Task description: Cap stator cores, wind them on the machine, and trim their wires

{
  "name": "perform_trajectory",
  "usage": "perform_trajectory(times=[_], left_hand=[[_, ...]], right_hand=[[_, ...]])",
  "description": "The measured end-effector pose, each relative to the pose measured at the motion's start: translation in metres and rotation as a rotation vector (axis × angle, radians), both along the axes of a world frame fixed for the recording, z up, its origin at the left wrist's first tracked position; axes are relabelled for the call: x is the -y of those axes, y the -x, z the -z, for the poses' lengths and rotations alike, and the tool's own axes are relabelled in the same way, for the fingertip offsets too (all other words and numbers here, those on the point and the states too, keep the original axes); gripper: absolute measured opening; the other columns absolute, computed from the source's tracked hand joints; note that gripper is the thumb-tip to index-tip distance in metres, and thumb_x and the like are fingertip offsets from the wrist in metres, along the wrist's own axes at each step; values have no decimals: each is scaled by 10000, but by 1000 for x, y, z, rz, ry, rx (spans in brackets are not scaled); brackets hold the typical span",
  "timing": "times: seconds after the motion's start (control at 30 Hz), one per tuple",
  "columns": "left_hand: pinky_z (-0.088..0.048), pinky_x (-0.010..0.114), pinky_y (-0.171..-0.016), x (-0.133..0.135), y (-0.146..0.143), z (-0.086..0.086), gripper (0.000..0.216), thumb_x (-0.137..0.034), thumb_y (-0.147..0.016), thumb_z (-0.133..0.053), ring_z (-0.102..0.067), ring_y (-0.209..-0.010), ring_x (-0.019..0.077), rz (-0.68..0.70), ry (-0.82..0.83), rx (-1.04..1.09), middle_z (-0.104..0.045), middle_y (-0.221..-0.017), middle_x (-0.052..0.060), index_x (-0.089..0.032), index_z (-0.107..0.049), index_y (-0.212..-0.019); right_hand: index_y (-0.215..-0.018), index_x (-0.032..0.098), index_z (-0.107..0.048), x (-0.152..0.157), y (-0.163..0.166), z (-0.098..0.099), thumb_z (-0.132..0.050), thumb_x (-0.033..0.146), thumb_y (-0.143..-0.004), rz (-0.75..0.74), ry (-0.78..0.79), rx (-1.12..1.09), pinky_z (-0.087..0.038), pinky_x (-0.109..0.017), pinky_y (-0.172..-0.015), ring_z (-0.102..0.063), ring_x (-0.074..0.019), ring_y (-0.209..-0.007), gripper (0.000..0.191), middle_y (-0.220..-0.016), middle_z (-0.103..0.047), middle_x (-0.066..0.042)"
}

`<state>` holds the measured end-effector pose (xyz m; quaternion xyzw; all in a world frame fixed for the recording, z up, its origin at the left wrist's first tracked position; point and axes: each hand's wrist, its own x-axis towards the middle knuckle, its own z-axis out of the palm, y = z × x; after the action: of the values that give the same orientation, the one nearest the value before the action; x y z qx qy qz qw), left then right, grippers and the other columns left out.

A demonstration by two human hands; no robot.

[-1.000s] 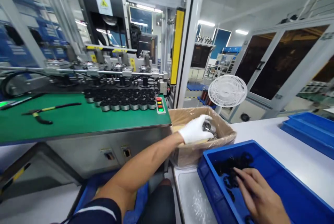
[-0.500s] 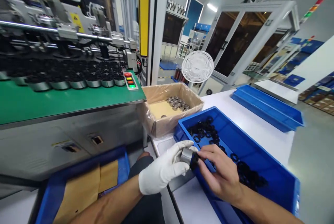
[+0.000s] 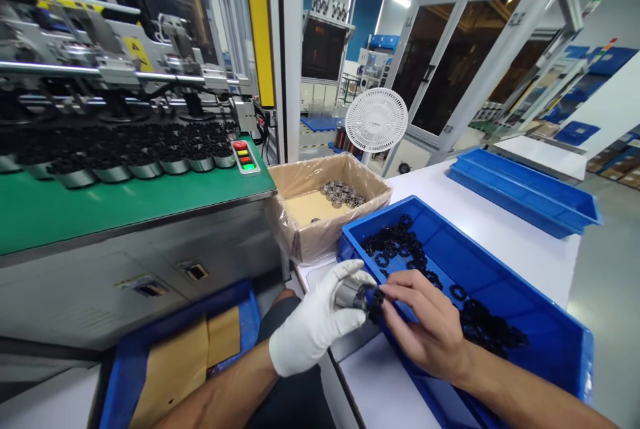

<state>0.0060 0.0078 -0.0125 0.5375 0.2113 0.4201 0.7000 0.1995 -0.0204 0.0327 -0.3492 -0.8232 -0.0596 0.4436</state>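
Note:
My left hand, in a white glove, is closed around a silver metal motor core, a short cylinder lying on its side with its end facing right. Bare, my right hand pinches a black plastic ring-shaped part between thumb and fingers. A small gap shows between the black part and the core's end. Both hands are over the near left edge of a blue bin, where many similar black parts lie loose.
Beyond the bin sits a plastic-lined cardboard box with metal cores. A machine's green bench on the left carries rows of cores with black tops and a button panel. Behind stands a white fan; blue trays lie right.
The black part has come away from the core, so a gap now shows between them. My left hand has tilted the core. The camera view has shifted slightly.

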Motion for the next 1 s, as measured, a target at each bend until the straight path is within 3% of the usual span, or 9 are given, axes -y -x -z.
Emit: perform_trajectory(times=[0.1, 0.23, 0.4, 0.5, 0.67, 1.0], left_hand=[[-491, 321, -901, 2, -1, 1, 651, -396, -746, -795, -602, -1020, 191, 7, 49, 3, -584, -1236, 72, -243, -495, -1303], [-462, 353, -1010, 13, -14, -6, 751, -344, -648, -871, -577, -1151, 230, 24, 1, -21, -570, -1267, 74, -240, -482, -1281], [-444, 375, -1078, 16, -21, -14, 651, -358, -801, -737, -571, -1216, 233, -110, -105, -137, -576, -1297, 105, -210, -398, -1336], [-410, 406, -1115, 12, -14, -13, 703, -425, -795, -723, -535, -1263, 265, -141, -144, -204, -552, -1334, 127, -184, -386, -1363], [-353, 439, -1155, 9, -7, -11, 737, -480, -783, -712, -484, -1314, 292, -138, -117, -286, -511, -1382, 157, -153, -392, -1359], [-384, 445, -1120, 5, -4, -9, 688, -474, -798, -677, -522, -1267, 294, -54, -59, -261, -542, -1351, 151, -149, -396, -1334]], right_hand=[[-1015, 127, -597, -1, 1, 3, -586, -2, -822, 2, 20, -15, -514, -266, -611, -623, -159, -773, 233, -864, -628, -95], [-996, 123, -595, 2, 2, 5, -591, 4, -818, -2, 51, -34, -510, -264, -614, -616, -154, -760, 214, -850, -629, -91], [-1186, 71, -564, 5, -3, 4, -565, 28, -825, -73, 67, 44, -536, -294, -675, -615, -193, -888, 364, -986, -621, -149], [-1275, 16, -510, 1, -7, 5, -584, 110, -825, -125, 32, 186, -558, -357, -735, -588, -260, -1016, 466, -1107, -580, -215], [-1222, -4, -539, -4, -8, 7, -554, 105, -878, -69, -125, 311, -558, -350, -698, -583, -257, -949, 361, -1040, -583, -212], [-1197, 1, -556, -4, -5, 13, -559, 176, -914, -40, -141, 376, -550, -335, -651, -607, -255, -893, 332, -988, -625, -198]])
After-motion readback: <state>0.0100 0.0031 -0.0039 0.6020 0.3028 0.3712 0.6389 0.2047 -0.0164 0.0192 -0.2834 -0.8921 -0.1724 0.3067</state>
